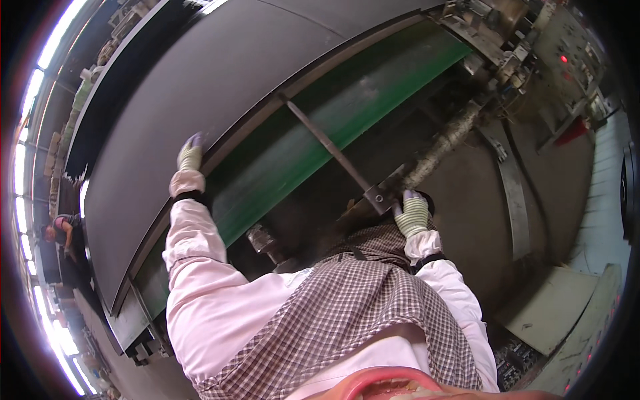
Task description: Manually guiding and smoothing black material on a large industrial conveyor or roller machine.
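Note:
My left hand (190, 155), in a pale striped glove with purple fingertips, lies with fingers stretched out on the wide dark grey sheet (220, 73), close to its near edge. My right hand (413, 215) wears a matching glove and is beside my waist. Its fingers are bent against the block end of a metal bar (330, 147); part of the grip is hidden. The bar slants from the sheet's edge across a green panel (360, 107) toward me.
A whitish, rough roller or shaft (447, 143) runs to machinery (510, 60) at the far right. A control panel with a red light (564, 59) stands beyond. A metal strip (510, 193) lies on the right floor. Another person (63, 230) is at the far left.

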The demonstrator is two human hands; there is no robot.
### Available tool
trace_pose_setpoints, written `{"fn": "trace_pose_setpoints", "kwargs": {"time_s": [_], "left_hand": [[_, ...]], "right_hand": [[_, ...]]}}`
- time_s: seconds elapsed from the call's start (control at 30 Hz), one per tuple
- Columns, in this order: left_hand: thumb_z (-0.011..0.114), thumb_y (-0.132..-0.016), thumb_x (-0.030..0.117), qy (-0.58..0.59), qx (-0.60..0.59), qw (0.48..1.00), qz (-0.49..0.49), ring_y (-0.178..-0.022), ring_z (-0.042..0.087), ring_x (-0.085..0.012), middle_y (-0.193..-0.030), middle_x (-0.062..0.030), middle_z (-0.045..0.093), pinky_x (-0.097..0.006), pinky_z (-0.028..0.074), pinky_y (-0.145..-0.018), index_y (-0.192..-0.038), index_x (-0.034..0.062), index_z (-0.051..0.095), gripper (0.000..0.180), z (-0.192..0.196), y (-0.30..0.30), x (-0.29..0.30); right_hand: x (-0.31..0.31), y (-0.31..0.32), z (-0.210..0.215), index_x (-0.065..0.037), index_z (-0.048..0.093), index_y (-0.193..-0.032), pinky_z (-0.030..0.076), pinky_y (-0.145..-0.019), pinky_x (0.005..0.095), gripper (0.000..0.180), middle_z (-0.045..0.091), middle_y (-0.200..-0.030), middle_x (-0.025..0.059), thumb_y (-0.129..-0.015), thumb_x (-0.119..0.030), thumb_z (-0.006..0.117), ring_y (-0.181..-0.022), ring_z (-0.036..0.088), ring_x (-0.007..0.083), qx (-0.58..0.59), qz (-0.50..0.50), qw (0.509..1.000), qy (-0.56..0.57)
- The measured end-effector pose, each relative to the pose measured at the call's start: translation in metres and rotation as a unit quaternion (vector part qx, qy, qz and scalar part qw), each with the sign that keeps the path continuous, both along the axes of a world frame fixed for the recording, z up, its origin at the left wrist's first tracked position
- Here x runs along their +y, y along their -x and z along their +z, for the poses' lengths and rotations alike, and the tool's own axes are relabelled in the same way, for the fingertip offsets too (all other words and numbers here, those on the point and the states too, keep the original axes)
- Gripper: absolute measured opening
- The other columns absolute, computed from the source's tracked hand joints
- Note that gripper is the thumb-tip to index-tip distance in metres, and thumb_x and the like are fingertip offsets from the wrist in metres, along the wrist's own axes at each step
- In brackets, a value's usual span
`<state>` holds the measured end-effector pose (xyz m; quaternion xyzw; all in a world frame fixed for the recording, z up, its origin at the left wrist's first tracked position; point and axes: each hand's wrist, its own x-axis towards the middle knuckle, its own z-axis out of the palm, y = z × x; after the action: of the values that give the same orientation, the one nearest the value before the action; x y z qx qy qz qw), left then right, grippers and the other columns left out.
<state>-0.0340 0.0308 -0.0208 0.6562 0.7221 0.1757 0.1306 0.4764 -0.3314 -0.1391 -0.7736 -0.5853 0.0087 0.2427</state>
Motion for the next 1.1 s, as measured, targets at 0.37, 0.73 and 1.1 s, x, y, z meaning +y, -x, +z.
{"fn": "trace_pose_setpoints", "kwargs": {"time_s": [0.37,0.73,1.1], "left_hand": [[0.032,-0.094,0.059,0.000,0.177,0.984,0.006,-0.122,0.048,-0.0362,-0.132,-0.0137,0.054,-0.045,0.037,-0.105,-0.131,0.0220,0.054,0.056,-0.014,0.010,-0.021],[0.031,-0.083,0.077,0.058,0.202,0.974,-0.085,-0.123,0.047,-0.0400,-0.132,-0.0168,0.053,-0.048,0.035,-0.106,-0.134,0.0242,0.053,0.077,0.024,-0.175,0.008],[0.039,-0.084,0.074,0.048,0.084,0.964,-0.249,-0.118,0.055,-0.0311,-0.123,-0.0135,0.061,-0.038,0.038,-0.104,-0.130,0.0151,0.056,0.077,0.015,-0.316,0.077]], "right_hand": [[0.000,0.000,0.003,-0.006,0.059,-0.098,0.044,-0.081,0.0492,0.032,0.062,-0.093,0.0174,-0.079,-0.031,0.063,-0.089,0.058,0.0369,0.031,-0.009,0.999,0.005],[-0.001,-0.001,0.002,-0.004,0.057,-0.100,0.044,-0.081,0.0494,0.032,0.061,-0.096,0.0197,-0.080,-0.028,0.064,-0.091,0.056,0.0395,0.049,-0.001,0.999,0.015],[0.001,-0.005,-0.004,-0.005,0.060,-0.094,0.044,-0.074,0.0527,0.029,0.062,-0.089,0.0211,-0.078,-0.029,0.062,-0.081,0.057,0.0414,0.019,0.011,1.000,-0.007]]}}
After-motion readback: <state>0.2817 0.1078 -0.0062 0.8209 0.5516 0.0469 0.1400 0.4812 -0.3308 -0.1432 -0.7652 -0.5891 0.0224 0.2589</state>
